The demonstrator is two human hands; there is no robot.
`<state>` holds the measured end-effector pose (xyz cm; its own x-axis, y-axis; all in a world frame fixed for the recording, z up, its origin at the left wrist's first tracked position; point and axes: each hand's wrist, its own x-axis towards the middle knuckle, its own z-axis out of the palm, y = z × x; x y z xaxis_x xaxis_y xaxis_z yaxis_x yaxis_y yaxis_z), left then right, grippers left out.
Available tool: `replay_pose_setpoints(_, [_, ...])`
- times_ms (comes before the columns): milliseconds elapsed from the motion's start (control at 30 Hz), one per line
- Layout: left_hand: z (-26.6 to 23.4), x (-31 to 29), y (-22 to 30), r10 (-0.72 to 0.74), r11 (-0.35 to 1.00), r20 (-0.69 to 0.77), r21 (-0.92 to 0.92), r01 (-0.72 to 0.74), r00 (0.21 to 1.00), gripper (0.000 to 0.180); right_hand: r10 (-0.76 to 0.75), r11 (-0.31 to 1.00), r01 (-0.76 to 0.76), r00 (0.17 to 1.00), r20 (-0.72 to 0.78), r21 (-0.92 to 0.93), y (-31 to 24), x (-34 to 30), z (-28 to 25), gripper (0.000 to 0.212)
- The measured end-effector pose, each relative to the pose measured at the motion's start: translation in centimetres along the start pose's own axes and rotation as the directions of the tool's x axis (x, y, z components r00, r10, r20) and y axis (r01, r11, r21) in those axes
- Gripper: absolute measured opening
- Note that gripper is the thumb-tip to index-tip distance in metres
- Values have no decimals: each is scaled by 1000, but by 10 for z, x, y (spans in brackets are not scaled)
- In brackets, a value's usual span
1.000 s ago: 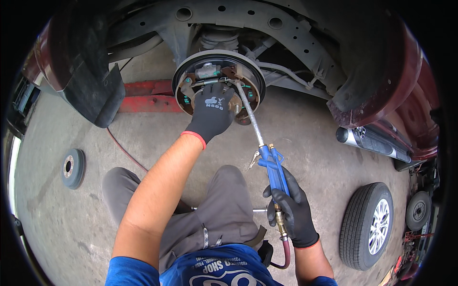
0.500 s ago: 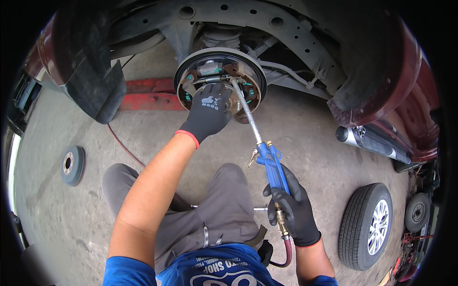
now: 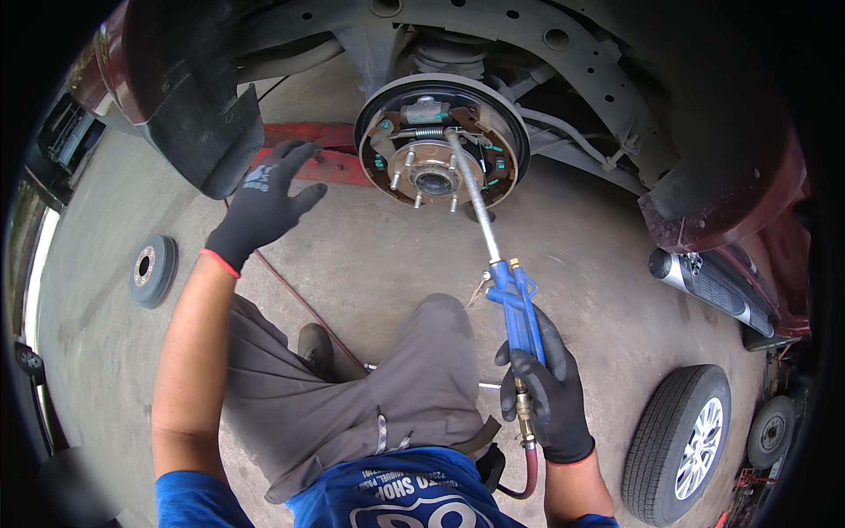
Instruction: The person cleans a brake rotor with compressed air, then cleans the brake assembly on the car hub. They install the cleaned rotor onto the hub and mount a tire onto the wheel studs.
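My right hand point(image 3: 546, 387), in a black glove, is wrapped around a blue air blow gun point(image 3: 518, 321) with a long metal nozzle. A dark red hose runs from the gun's brass fitting point(image 3: 525, 414). The nozzle tip reaches the upper part of the open drum brake point(image 3: 440, 145), close to the spring point(image 3: 428, 134). Brake shoes, a wheel cylinder and the hub point(image 3: 435, 179) with several studs lie exposed there. My left hand point(image 3: 268, 194), gloved too, is in the air left of the brake, fingers apart and holding nothing.
A brake drum point(image 3: 153, 270) lies on the floor at left. At right stands a wheel with tyre point(image 3: 678, 444), with a smaller wheel point(image 3: 771, 431) behind it. A red metal beam point(image 3: 339, 167) sits behind the brake. Dark red body panels point(image 3: 731, 211) and a side step point(image 3: 713, 286) flank the wheel well.
My left hand has drawn back from the brake toward the left, uncovering the hub. The right hand still holds the blow gun at the brake. The view has shifted slightly.
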<state>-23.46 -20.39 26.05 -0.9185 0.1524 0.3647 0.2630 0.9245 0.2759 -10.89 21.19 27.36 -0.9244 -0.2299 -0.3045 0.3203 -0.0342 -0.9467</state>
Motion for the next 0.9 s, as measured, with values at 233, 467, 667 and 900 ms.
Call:
replay_pose_setpoints(233, [-112, -165, -108, -657, 753, -47, -4, 658, 752, 55, 10, 999, -14, 991, 134, 33, 6, 9, 4, 65])
replay_pose_setpoints(467, [-85, -359, -172, -891, 433, 81, -135, 891, 446, 56, 26, 991, -5, 988, 149, -136, 34, 27, 20, 65])
replay_pose_setpoints(667, [72, -504, -211, -888, 331, 357, 54, 942, 292, 52, 152, 982, -124, 967, 204, -142, 37, 28, 31, 71])
replay_pose_setpoints(900, [219, -560, -284, -721, -299, 681, -472, 829, 128, 33, -7, 972, -40, 980, -199, -230, 16, -16, 34, 73])
